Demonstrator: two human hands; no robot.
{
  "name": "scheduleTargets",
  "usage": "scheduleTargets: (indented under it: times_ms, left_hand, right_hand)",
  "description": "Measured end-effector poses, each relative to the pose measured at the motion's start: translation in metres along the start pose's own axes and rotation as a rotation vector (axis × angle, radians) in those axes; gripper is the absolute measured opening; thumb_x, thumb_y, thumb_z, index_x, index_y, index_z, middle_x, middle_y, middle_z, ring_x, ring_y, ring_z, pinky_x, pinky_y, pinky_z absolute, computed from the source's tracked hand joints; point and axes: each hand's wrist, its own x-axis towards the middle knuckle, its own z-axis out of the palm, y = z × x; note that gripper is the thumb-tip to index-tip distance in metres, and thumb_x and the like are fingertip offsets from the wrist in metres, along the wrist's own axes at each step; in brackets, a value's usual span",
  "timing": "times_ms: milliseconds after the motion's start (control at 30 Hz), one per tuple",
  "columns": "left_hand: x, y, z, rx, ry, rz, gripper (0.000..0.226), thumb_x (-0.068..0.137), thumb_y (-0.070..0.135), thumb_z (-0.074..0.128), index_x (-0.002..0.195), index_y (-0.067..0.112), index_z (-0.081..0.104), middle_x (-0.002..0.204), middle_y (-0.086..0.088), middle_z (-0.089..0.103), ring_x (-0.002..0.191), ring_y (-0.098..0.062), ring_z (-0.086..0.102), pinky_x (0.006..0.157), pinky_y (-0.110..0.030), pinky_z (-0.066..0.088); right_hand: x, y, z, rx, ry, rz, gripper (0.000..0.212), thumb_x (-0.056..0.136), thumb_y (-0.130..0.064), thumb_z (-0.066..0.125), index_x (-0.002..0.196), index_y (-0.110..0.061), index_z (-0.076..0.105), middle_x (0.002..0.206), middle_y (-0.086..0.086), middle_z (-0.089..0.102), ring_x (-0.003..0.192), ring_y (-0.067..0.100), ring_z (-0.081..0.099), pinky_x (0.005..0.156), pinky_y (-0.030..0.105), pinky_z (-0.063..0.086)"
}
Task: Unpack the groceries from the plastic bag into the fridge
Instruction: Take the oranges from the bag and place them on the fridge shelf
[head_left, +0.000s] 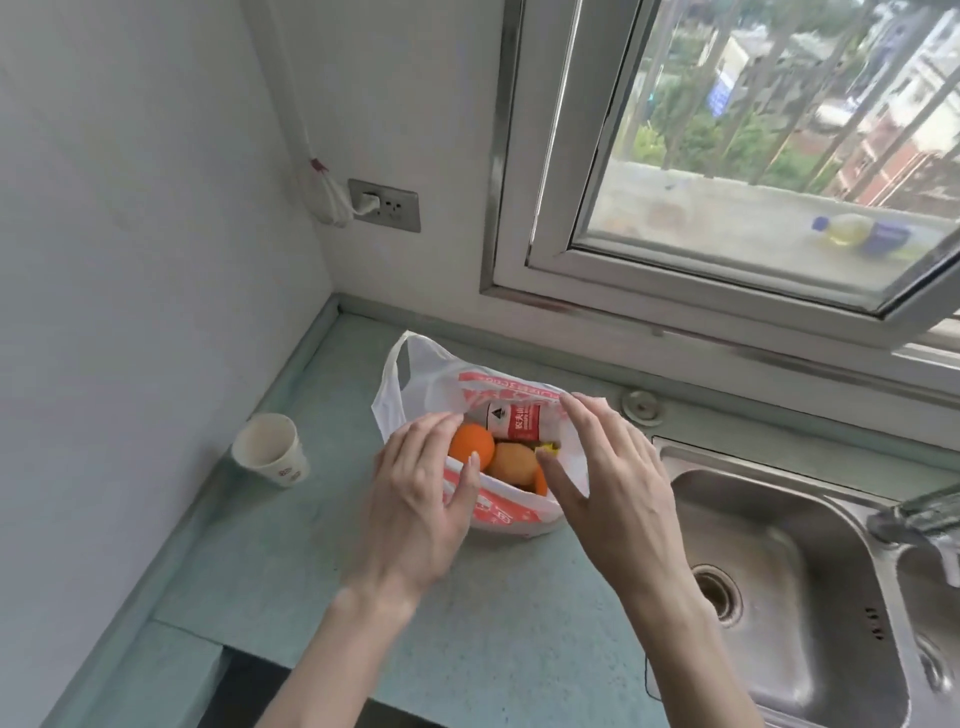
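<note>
A white plastic bag (421, 374) with red print lies open on the pale green counter (291, 545). Inside it I see a bright orange (470, 444), a duller brownish-orange fruit (511, 462), a bottle with a red and white label (514, 421) and a bit of yellow packaging (549, 447). My left hand (415, 499) hovers over the bag's left edge, fingers spread, fingertips next to the orange. My right hand (608, 478) is spread over the bag's right side, thumb near the opening. Neither hand holds anything. The fridge is out of view.
A paper cup (270, 449) stands on the counter left of the bag, near the wall. A steel sink (779, 571) with a tap (914, 512) lies to the right. Behind the bag are a window (727, 156) and a wall socket (384, 205).
</note>
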Motion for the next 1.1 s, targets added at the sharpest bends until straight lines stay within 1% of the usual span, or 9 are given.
scheduleTargets:
  times_ms: [100,167,333,433,600,700,800,967,1100]
  left_hand:
    - [0.015,-0.007,0.028,-0.023,-0.025,-0.037,0.042,0.107,0.038,0.045,0.136,0.012,0.060,0.135,-0.001,0.062,0.125,-0.018,0.055,0.111,-0.033,0.044]
    - [0.023,-0.011,0.044,-0.020,-0.055,-0.046,0.041,0.107,0.037,0.045,0.135,0.013,0.061,0.133,-0.001,0.063,0.123,-0.018,0.056,0.109,-0.035,0.046]
    - [0.048,-0.027,0.071,0.080,-0.213,-0.101,0.038,0.103,0.028,0.056,0.137,0.013,0.059,0.133,-0.003,0.063,0.123,-0.023,0.058,0.107,-0.036,0.047]
    - [0.066,-0.036,0.087,0.147,-0.300,-0.140,0.039,0.104,0.029,0.053,0.141,0.014,0.055,0.136,-0.003,0.061,0.126,-0.022,0.055,0.109,-0.035,0.043]
    - [0.086,-0.046,0.120,0.259,-0.402,-0.236,0.039,0.105,0.030,0.050,0.140,0.014,0.052,0.135,-0.006,0.058,0.127,-0.025,0.052,0.108,-0.037,0.043]
    - [0.092,-0.051,0.141,0.325,-0.455,-0.250,0.039,0.102,0.028,0.053,0.138,0.013,0.052,0.134,-0.008,0.058,0.126,-0.027,0.053,0.107,-0.038,0.044]
    - [0.098,-0.056,0.152,0.407,-0.508,-0.249,0.041,0.098,0.028,0.058,0.135,0.012,0.052,0.134,-0.010,0.058,0.126,-0.029,0.054,0.105,-0.041,0.046]
    - [0.096,-0.063,0.162,0.477,-0.585,-0.235,0.054,0.092,0.028,0.069,0.139,0.013,0.046,0.137,-0.010,0.052,0.128,-0.030,0.053,0.107,-0.042,0.046]
    - [0.094,-0.065,0.168,0.491,-0.552,-0.236,0.059,0.092,0.020,0.067,0.145,0.014,0.041,0.146,-0.013,0.043,0.132,-0.032,0.050,0.109,-0.043,0.044]
  right_hand:
    - [0.011,0.016,0.023,-0.014,-0.053,-0.007,0.059,0.096,-0.039,0.069,0.149,-0.023,0.050,0.148,-0.005,0.056,0.134,0.018,0.052,0.109,0.028,0.036]
    - [0.017,0.027,0.039,-0.004,-0.088,-0.008,0.059,0.095,-0.036,0.072,0.149,-0.022,0.051,0.148,-0.004,0.056,0.133,0.020,0.055,0.109,0.031,0.039]
    - [0.032,0.050,0.074,0.030,-0.226,0.030,0.058,0.095,-0.036,0.071,0.148,-0.020,0.052,0.146,-0.002,0.058,0.131,0.024,0.058,0.108,0.038,0.048]
    - [0.042,0.059,0.091,0.009,-0.306,0.031,0.057,0.095,-0.033,0.071,0.147,-0.020,0.052,0.143,-0.002,0.059,0.126,0.024,0.060,0.105,0.036,0.048]
    - [0.054,0.069,0.115,-0.036,-0.496,0.025,0.052,0.094,-0.019,0.068,0.144,-0.020,0.054,0.135,0.002,0.062,0.113,0.032,0.064,0.097,0.038,0.048]
    - [0.059,0.076,0.130,-0.162,-0.585,0.015,0.046,0.091,-0.022,0.064,0.137,-0.023,0.056,0.126,0.001,0.064,0.112,0.030,0.063,0.095,0.037,0.044]
    - [0.064,0.080,0.141,-0.291,-0.671,0.034,0.039,0.092,-0.032,0.059,0.130,-0.024,0.056,0.128,0.000,0.063,0.118,0.027,0.062,0.097,0.038,0.041]
    - [0.065,0.086,0.147,-0.487,-0.756,0.055,0.033,0.094,-0.021,0.052,0.127,-0.020,0.057,0.126,0.005,0.064,0.112,0.031,0.063,0.094,0.040,0.040]
    - [0.068,0.088,0.148,-0.591,-0.810,0.061,0.039,0.095,-0.020,0.054,0.133,-0.021,0.055,0.130,0.006,0.063,0.120,0.031,0.056,0.101,0.042,0.037]
